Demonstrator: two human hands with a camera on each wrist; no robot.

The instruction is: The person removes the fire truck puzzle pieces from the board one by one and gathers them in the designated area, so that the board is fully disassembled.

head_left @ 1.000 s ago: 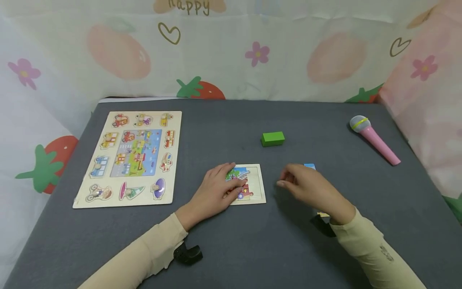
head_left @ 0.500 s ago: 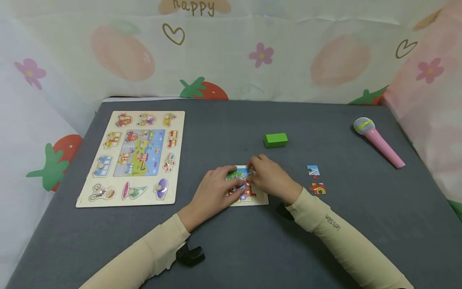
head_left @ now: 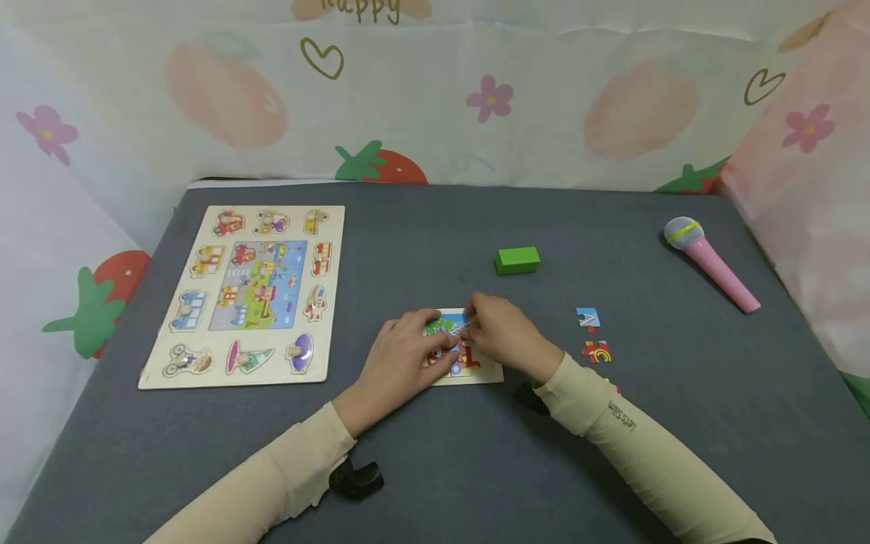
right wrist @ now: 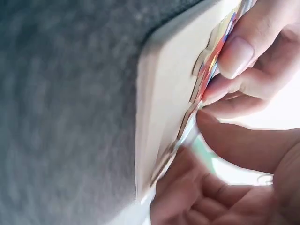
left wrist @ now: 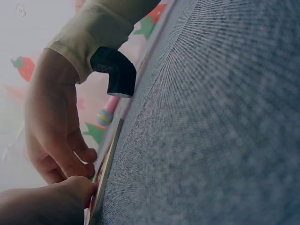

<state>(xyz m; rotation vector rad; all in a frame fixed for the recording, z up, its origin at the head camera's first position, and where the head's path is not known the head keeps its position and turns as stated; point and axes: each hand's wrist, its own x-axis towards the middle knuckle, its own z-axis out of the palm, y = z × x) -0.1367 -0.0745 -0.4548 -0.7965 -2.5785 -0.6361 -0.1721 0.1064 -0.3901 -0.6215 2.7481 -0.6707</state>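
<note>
A small wooden jigsaw puzzle [head_left: 489, 373] with a red vehicle picture lies at the middle of the table. Across its left side rests my left hand [head_left: 401, 351], fingers spread and touching the picture. My right hand [head_left: 506, 332] is at the upper right of the frame, its thumb and finger pinching what looks like a puzzle piece [right wrist: 190, 127], mostly hidden by the fingertips. In the right wrist view the left thumb [right wrist: 236, 54] presses close to the picture's edge. Two loose puzzle pieces [head_left: 588, 318] lie to the right; another is partly behind the right sleeve.
A larger wooden knob puzzle [head_left: 333, 227] with vehicle shapes lies on the left. Beyond the small puzzle sits a green block [head_left: 517, 261]. A pink toy microphone [head_left: 720, 274] lies at the far right. A printed curtain hangs behind the dark table.
My right hand has moved left from beside the loose pieces to the puzzle's upper right and stayed there for the last half second. The left hand has kept its place.
</note>
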